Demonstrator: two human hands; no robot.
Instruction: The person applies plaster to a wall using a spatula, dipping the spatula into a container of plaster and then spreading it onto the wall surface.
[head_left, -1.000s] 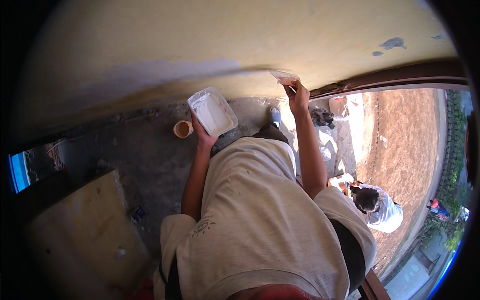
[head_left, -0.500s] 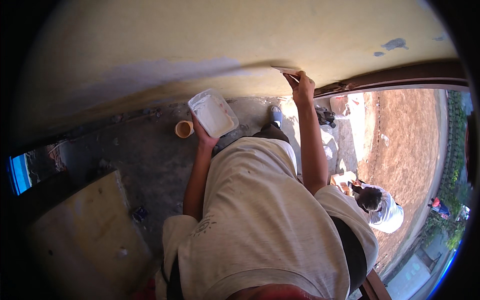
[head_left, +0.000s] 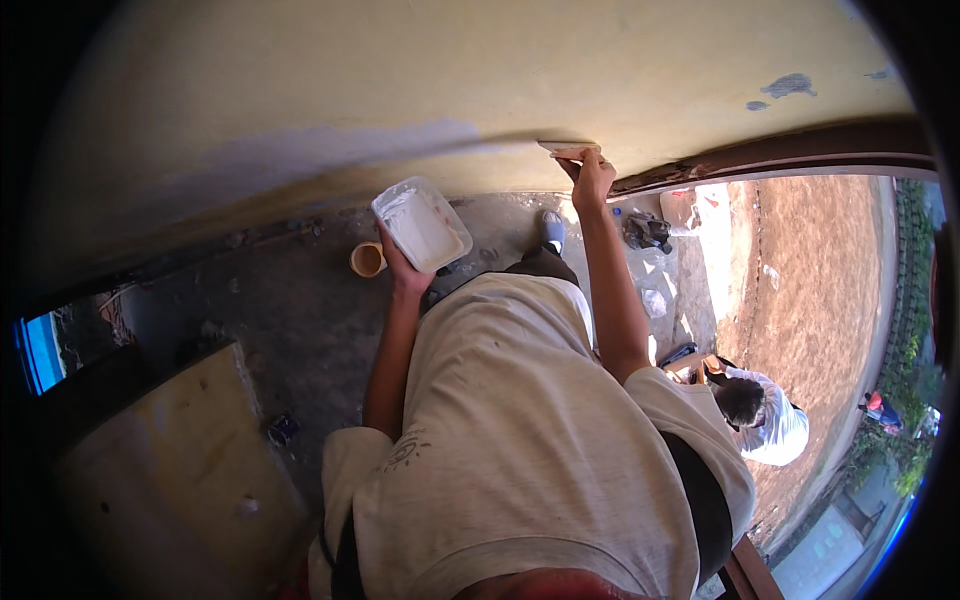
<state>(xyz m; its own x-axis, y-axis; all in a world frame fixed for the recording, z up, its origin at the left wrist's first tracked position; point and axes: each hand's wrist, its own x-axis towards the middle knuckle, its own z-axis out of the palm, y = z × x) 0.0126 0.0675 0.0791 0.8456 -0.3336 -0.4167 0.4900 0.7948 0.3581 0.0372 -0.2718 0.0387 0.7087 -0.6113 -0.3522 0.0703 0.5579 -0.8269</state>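
My left hand [head_left: 402, 268] grips the edge of a clear plastic tub [head_left: 462, 240], which is tilted and has white paste [head_left: 420, 228] inside. Up at the yellowish wall [head_left: 330, 80], my right hand [head_left: 594, 178] is closed on a thin, flat, pale scraper [head_left: 568, 148]. The scraper lies close against the wall's surface and throws a long shadow to the left. A pale greyish patch [head_left: 330, 148] marks the wall left of the scraper.
An orange-yellow cup [head_left: 367, 260] stands on the grey floor [head_left: 310, 300] beside the tub. A dark wooden frame [head_left: 780, 152] edges the opening on the right. Beyond it, a person in white [head_left: 770, 425] is bent low. A low yellow wall [head_left: 190, 450] rises at left.
My right hand with the scraper has shifted slightly left and down along the wall. The tub in my left hand has moved a touch left.
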